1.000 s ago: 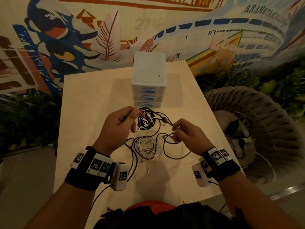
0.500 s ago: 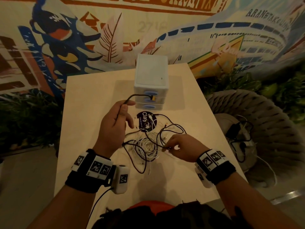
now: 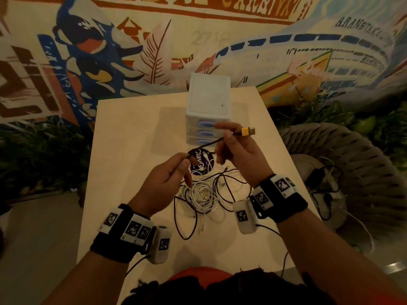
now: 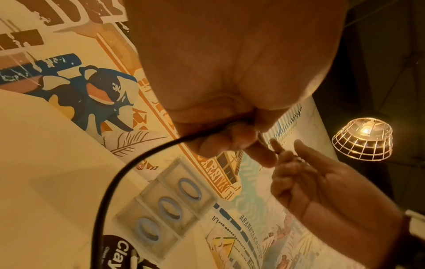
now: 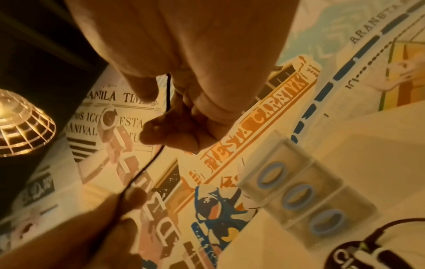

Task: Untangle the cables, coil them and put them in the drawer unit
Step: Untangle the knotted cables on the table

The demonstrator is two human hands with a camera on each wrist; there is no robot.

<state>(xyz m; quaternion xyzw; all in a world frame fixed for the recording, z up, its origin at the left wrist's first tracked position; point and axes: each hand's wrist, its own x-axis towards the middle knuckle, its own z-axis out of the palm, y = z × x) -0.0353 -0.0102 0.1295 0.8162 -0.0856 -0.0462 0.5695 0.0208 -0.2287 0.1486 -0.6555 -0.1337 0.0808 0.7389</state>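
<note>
A black cable point(image 3: 207, 144) with a yellow plug point(image 3: 248, 131) is stretched between my hands above the table. My right hand point(image 3: 229, 134) pinches it just behind the plug, in front of the white drawer unit point(image 3: 208, 106). My left hand point(image 3: 184, 160) pinches the same cable lower and to the left; the left wrist view shows the cable point(image 4: 142, 158) leaving my curled fingers. The rest trails into a tangle of black and white cables point(image 3: 204, 194) on the table between my wrists. All three drawers point(image 4: 170, 205) are closed.
A round dark sticker point(image 3: 201, 160) lies on the pale table point(image 3: 123, 150) in front of the drawer unit. A wicker chair point(image 3: 363, 164) to the right holds more cables and a charger point(image 3: 319, 179). A lit wire lamp point(image 4: 363, 140) hangs nearby. A painted wall stands behind.
My right hand left the tangle and rose to take the black cable behind its yellow plug. My left hand drew back toward me and now pinches the cable farther from the plug.
</note>
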